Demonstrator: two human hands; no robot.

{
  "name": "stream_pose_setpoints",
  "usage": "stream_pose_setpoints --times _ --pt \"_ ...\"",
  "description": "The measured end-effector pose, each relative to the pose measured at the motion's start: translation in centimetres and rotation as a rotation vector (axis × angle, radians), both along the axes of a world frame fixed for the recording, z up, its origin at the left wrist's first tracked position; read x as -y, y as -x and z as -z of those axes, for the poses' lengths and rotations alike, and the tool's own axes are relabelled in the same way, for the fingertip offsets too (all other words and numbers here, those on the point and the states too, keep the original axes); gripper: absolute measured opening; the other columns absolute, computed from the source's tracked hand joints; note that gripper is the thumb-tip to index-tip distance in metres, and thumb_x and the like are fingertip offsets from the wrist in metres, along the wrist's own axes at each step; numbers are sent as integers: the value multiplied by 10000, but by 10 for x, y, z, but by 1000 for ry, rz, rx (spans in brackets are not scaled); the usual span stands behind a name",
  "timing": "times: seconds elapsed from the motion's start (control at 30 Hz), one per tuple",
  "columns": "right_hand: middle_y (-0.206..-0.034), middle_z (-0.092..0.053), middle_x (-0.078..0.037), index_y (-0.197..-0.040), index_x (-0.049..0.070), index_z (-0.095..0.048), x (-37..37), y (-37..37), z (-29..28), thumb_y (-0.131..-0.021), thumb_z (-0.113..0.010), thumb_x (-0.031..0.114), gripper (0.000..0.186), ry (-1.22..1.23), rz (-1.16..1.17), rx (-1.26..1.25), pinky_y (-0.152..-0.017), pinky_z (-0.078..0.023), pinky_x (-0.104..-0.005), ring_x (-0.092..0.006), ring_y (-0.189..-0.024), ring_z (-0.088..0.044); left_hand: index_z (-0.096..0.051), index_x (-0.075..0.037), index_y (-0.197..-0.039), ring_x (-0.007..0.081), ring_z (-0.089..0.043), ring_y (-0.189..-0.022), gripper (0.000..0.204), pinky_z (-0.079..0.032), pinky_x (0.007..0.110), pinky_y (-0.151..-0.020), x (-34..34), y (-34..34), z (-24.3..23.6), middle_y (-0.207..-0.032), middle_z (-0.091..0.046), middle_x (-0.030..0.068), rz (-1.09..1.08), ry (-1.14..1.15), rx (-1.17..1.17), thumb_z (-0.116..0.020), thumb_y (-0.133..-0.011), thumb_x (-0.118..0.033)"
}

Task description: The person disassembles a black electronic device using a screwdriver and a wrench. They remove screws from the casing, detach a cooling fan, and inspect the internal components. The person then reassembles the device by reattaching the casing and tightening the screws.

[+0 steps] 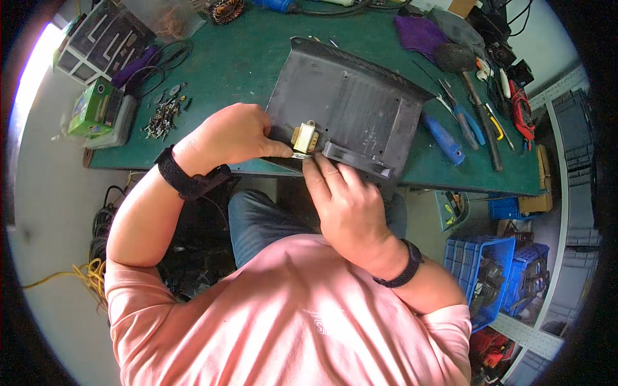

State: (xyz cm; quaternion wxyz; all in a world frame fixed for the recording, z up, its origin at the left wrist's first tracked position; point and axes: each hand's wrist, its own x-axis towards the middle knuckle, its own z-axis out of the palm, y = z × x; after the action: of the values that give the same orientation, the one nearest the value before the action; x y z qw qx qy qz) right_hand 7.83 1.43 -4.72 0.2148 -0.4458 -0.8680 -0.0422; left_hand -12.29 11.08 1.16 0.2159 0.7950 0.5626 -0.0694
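Observation:
A black sheet-metal panel with folded edges lies tilted on the green workbench, its near edge at the bench's front. By that near edge sits a small transformer with a cream winding and metal mounting tabs. My left hand is closed, its thumb pressing at the transformer's near tab; its other fingers curl mostly out of sight. From the near side my right hand grips the panel's edge, fingertips touching just right of the tab. The right thumb is hidden. Whether a small fastener lies between the fingertips cannot be made out.
Loose screws are heaped on the left, near a green box and a drawer cabinet. On the right lie a hammer, pliers and a blue-handled tool. Blue crates stand below the bench.

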Motion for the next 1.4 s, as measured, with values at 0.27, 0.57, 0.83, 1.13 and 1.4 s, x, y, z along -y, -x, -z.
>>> stream_pose_setpoints --times 0.27,0.57,0.83,1.13,1.4 --pt "-1101 -644 -86 -1182 39 -609 -3 -1 -2 -817 -534 145 387 -6 -5 -9 -661 -523 -333 -208 -886 -608 -665 14 -766 429 -564 -699 312 -450 475 -642 22 0 8 -720 -587 243 59 -196 153 -716 -786 -293" --pt "-960 -642 -48 -1108 64 -622 -5 -1 6 -835 -544 210 319 -71 -3 -50 -663 -491 -311 -169 -827 -604 -609 7 -951 349 -590 -919 311 -484 423 -834 65 4 40 -1024 -614 151 370 -641 207 -718 -690 -123" --pt "-944 -638 -41 -1087 71 -613 -4 -2 5 -847 -537 199 282 -46 1 -62 -660 -478 -317 -176 -833 -603 -541 -43 -834 319 -566 -900 281 -481 417 -788 58 -9 46 -995 -580 120 290 -665 168 -725 -624 -82" --pt "-952 -638 -30 -1090 79 -607 -5 -3 10 -849 -533 200 280 -60 6 -89 -677 -467 -328 -171 -847 -600 -562 -62 -863 316 -547 -899 262 -458 421 -784 55 -9 32 -948 -546 105 289 -579 69 -735 -670 -100" --pt "-965 -641 -42 -1105 70 -611 -4 -4 8 -854 -530 200 294 -49 1 -106 -701 -473 -336 -176 -865 -602 -559 -57 -891 326 -542 -901 294 -459 433 -784 51 -9 26 -943 -541 113 283 -513 85 -753 -677 -112"
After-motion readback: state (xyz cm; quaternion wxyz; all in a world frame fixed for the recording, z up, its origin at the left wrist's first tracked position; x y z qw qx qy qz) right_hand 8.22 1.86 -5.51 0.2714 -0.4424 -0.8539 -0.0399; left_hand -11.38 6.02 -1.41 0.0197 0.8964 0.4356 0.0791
